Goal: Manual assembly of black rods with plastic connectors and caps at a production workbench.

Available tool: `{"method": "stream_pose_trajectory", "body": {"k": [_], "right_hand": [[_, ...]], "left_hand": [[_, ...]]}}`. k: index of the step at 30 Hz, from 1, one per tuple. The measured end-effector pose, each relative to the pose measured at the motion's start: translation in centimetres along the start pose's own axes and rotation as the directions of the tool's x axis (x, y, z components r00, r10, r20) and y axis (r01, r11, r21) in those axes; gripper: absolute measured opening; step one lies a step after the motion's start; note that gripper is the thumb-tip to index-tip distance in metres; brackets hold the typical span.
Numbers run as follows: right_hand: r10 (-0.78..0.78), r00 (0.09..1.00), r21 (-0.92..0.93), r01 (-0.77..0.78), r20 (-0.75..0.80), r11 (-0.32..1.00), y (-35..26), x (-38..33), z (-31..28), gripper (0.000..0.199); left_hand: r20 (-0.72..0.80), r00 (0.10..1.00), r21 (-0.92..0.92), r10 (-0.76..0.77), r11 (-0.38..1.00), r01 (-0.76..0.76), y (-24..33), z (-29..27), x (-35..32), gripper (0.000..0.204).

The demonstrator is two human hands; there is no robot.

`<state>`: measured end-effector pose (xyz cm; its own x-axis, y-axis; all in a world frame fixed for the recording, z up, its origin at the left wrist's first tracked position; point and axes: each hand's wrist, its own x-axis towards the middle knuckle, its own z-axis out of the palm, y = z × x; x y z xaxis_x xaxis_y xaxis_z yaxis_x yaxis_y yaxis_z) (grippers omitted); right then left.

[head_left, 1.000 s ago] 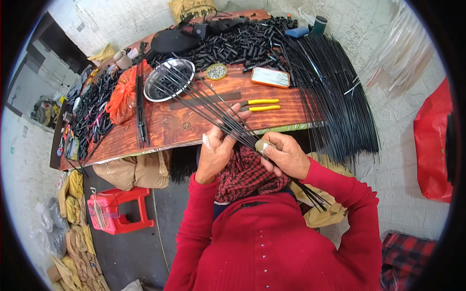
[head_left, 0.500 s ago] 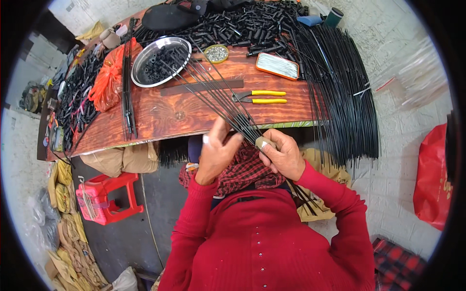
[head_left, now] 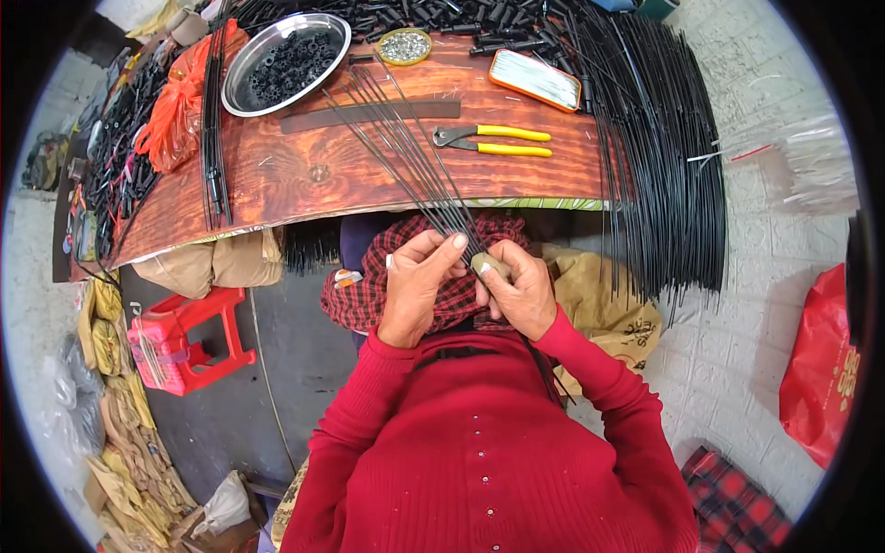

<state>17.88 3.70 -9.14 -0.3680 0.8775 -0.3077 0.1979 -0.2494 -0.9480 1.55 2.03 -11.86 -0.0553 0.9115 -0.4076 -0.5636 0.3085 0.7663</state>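
Observation:
Thin black rods (head_left: 406, 170) fan out from my two hands, spreading over the front edge of the table. My right hand (head_left: 518, 293) grips the bundle near its lower part, and the rod ends stick out below that hand. A tan wrap (head_left: 490, 267) and a bit of white tape show at its fingers. Just to the left, the thumb and fingers of my left hand (head_left: 419, 288) pinch some of the rods; a white band circles one finger. Yellow-handled pliers (head_left: 498, 140) lie on the table beyond, held by neither hand.
On the wooden table (head_left: 359, 189) are a metal dish (head_left: 241, 98) of small black parts, a round tub of silvery bits (head_left: 404, 46), an orange-rimmed tray of pale pins (head_left: 535, 79) and a dark flat strip (head_left: 369, 114). Many black rods (head_left: 668, 166) hang over the right edge. A red stool (head_left: 194, 341) stands lower left.
My left hand, blurred with its fingers apart before, now pinches the rods. Both hands and the bundle sit a little nearer my body. The view has tilted, so the table appears higher.

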Motion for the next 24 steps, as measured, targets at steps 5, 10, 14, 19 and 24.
{"method": "stream_pose_trajectory", "body": {"k": [5,10,14,19,24], "right_hand": [[0.004,1.0,0.057,-0.004,-0.002,0.998,1.9,-0.2,0.2,0.011],[0.011,0.999,0.108,-0.014,0.03,0.994,4.2,0.1,0.0,0.023],[0.026,0.999,0.142,-0.031,0.041,0.989,5.1,0.4,0.2,0.027],[0.014,1.0,0.224,-0.017,0.015,0.974,5.4,0.3,0.0,0.02],[0.009,1.0,0.209,-0.015,0.029,0.978,5.4,0.0,0.0,0.03]], "left_hand": [[-0.002,1.0,0.004,0.009,1.0,-0.009,-1.4,-0.6,0.4,0.017],[-0.03,1.0,0.037,-0.008,0.999,0.009,-2.7,-1.2,0.8,0.017],[-0.033,0.999,0.06,-0.024,0.998,0.026,-3.1,-1.9,0.9,0.019],[-0.019,1.0,0.087,-0.014,0.996,0.016,-2.6,-1.7,0.8,0.017],[-0.023,1.0,0.059,0.002,0.998,-0.001,-3.3,-1.7,0.7,0.016]]}}
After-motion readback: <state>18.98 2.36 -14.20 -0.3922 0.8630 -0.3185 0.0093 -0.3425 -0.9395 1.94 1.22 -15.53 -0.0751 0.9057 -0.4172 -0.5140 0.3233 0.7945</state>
